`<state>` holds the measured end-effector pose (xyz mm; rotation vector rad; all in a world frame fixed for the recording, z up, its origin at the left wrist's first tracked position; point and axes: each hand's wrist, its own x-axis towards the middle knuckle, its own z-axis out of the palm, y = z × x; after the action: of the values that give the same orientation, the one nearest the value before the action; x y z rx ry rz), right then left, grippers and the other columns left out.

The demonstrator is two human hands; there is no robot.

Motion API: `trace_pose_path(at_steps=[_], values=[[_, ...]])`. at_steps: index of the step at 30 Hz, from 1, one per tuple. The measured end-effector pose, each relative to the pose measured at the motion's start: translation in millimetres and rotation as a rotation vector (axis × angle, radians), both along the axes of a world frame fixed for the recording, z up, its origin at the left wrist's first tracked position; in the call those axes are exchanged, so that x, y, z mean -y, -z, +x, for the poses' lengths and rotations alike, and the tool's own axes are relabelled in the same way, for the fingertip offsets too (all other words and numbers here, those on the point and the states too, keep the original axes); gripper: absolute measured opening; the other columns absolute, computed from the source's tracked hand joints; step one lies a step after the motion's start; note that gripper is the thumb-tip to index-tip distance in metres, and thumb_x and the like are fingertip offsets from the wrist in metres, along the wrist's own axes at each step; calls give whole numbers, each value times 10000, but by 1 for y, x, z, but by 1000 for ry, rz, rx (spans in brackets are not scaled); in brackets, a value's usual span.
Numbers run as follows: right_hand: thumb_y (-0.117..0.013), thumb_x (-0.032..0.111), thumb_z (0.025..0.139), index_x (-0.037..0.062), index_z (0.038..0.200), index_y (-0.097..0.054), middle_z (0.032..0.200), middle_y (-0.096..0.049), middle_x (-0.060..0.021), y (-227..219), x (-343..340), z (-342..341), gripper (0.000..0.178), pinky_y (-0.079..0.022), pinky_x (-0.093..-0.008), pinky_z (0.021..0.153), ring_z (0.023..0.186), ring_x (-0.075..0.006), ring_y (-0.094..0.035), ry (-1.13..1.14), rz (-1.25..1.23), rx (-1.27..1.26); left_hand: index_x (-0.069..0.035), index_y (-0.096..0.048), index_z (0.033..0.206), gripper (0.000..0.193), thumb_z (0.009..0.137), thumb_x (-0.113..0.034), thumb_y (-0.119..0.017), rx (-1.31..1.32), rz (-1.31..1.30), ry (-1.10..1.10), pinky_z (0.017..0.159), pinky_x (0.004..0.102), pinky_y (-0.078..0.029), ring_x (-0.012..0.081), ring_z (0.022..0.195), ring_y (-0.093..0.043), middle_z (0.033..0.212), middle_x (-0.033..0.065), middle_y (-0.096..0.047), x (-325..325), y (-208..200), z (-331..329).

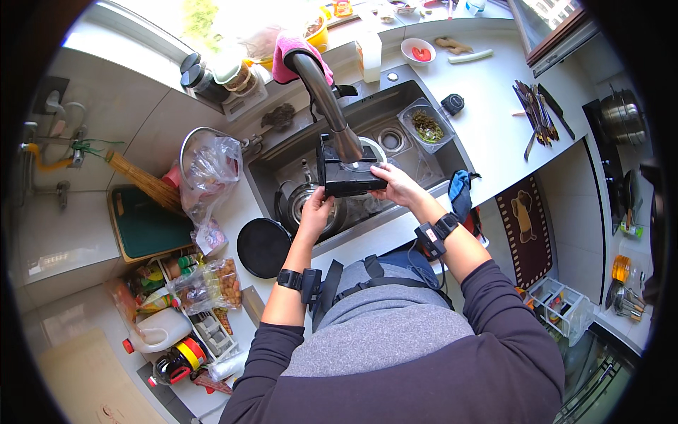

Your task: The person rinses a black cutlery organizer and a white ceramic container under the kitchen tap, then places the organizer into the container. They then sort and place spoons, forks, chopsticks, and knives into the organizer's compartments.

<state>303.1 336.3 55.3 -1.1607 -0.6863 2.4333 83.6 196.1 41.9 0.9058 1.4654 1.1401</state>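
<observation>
Both hands hold a black, box-like plastic piece (347, 185) over the sink (443, 154), right under the grey faucet (328, 99). Its exact kind I cannot make out. My left hand (316, 208) grips the lower left corner with fingers and thumb. At the right end, the thumb and fingers of my right hand (397, 185) close on the edge. A steel pot or kettle (300, 194) sits in the basin below, partly hidden by the piece and my left hand. Behind the piece, a pale round rim (374, 147) shows in part.
A clear container of greens (427, 127) rests at the sink's right side. A black round pan (263, 247) lies left of my left forearm. Knives (556, 112) and dark utensils lie on the right counter. A pink cloth (286, 53) hangs over the faucet; bottles (159, 331) crowd the lower left.
</observation>
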Motion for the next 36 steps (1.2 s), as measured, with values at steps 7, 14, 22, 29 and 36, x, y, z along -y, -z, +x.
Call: trace_pose_path(at_steps=[7,14,22,29,36], values=[[-742,272,862,93,1301,-446,1088,-628,-71,-16,-3,5,559,-536,-304,659,899,-144,-637,40,386,184,-78,-511,1291,391,918,-94,-627,216,-123,-75,929,247,-395,106,1028,-525,1139,20,-586,-4,-18,20],[-763,216,813,62,1302,-470,953,-623,-73,-40,-19,34,591,-511,-273,670,834,-129,-613,25,916,567,-120,-452,1312,340,987,-198,-515,544,-332,-111,1032,397,-379,196,1125,-544,1199,53,-591,-29,-15,41],[-756,404,726,151,1245,-570,964,-647,-105,-65,-20,52,607,-502,-347,820,874,-230,-632,-126,1052,827,-118,-479,1238,251,994,-176,-489,678,-413,-70,1014,446,-404,224,1105,-575,1185,60,-613,-36,-3,56],[-761,200,795,143,1299,-537,1069,-587,-89,-35,-17,42,554,-468,-318,877,1027,-179,-556,-283,865,543,-129,-620,1133,289,981,-357,-529,1004,-326,-214,860,409,-498,209,980,-648,1082,34,-688,-26,-16,27],[-709,111,861,142,1382,-426,1253,-535,-163,2,-2,21,594,-465,-326,918,1116,-203,-535,-350,832,311,-146,-637,1123,288,967,-342,-494,919,-295,-348,800,328,-541,186,894,-657,1035,33,-694,-16,-48,3]])
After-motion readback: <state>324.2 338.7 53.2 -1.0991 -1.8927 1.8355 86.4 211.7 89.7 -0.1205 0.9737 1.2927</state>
